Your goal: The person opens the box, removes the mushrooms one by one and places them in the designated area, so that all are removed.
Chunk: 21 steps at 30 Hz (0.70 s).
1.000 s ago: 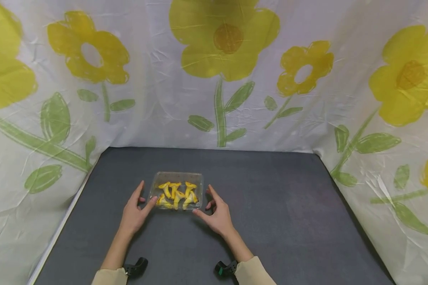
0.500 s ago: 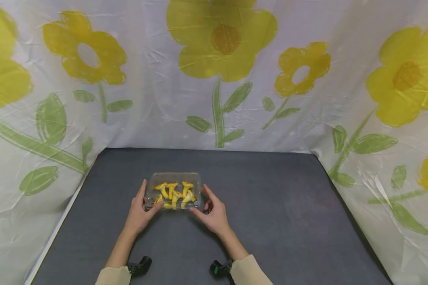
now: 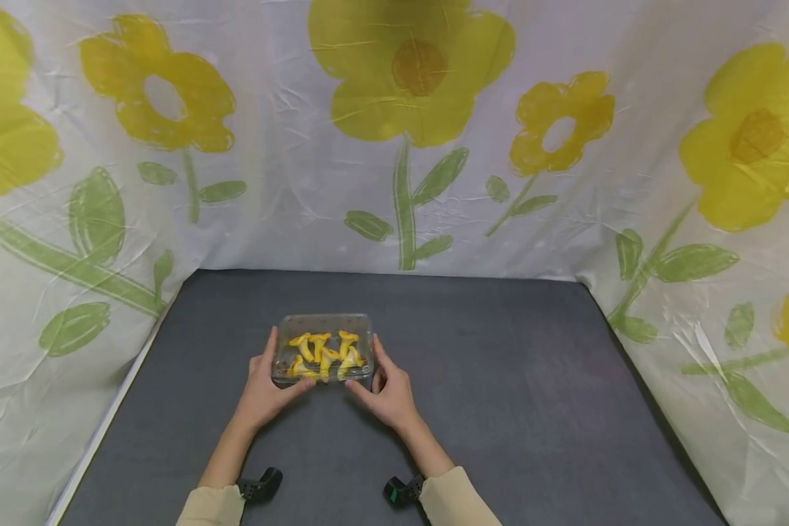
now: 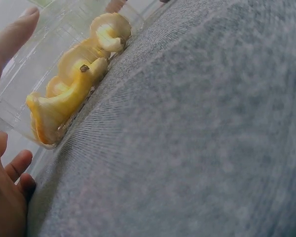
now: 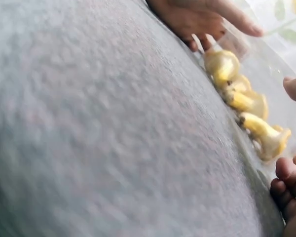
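Note:
A clear plastic box (image 3: 358, 323) stands on the dark grey tabletop, left of the middle in the head view. Inside it lie several yellow trumpet-shaped mushrooms (image 3: 326, 358), in two rough rows. My left hand (image 3: 261, 393) grips the box's left end, thumb along the near edge and index finger up the side. From the right, my right hand (image 3: 392, 398) holds the other end the same way, its thumb at the near edge. Both wrist views show mushrooms (image 4: 64, 106) through the transparent wall, low by the grey cloth (image 5: 113, 123), with curled fingers close to the box's ends.
Around the table (image 3: 500, 380) hang white curtains (image 3: 289, 183) printed with yellow flowers and green leaves. They meet the table at its back edge and run along both sides. A black wrist device (image 3: 261, 486) is strapped on each forearm, beside beige sleeves (image 3: 459, 497).
Both hands have drawn in towards the box from either side and now hold its ends. The thumbs have come nearer each other along the near edge.

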Tool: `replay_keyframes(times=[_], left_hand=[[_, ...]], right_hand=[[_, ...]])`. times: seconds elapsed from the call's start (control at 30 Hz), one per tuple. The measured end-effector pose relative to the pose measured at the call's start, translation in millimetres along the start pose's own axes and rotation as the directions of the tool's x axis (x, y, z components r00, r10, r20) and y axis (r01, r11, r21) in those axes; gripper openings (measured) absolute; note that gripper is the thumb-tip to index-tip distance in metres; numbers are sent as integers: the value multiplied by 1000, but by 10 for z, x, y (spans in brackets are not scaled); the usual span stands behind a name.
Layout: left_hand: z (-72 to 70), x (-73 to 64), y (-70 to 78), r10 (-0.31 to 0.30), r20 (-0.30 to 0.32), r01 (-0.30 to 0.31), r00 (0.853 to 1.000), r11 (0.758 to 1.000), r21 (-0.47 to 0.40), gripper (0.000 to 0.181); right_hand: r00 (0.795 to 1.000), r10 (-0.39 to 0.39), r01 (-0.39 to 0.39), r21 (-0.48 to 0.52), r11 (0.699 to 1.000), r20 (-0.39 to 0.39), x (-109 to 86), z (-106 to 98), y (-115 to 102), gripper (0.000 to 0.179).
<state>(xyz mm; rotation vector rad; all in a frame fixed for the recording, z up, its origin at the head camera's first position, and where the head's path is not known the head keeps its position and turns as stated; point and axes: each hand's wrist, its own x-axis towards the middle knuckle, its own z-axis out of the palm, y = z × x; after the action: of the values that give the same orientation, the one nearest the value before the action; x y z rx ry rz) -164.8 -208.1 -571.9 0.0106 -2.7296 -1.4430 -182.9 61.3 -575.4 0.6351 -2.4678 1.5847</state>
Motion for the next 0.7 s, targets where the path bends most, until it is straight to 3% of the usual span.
replay_keyframes(times=[0.23,0.7], left_hand=[[-6,-11,7,4,2,-5,1000,1000,9,131],[20,0,11,-13,-2,13,1000,999,30,132]], right_hand=[[998,49,-47,-48,998,48,-3,65,-48,92],[999,13,-15,-51,999,-34,3,101,-56,86]])
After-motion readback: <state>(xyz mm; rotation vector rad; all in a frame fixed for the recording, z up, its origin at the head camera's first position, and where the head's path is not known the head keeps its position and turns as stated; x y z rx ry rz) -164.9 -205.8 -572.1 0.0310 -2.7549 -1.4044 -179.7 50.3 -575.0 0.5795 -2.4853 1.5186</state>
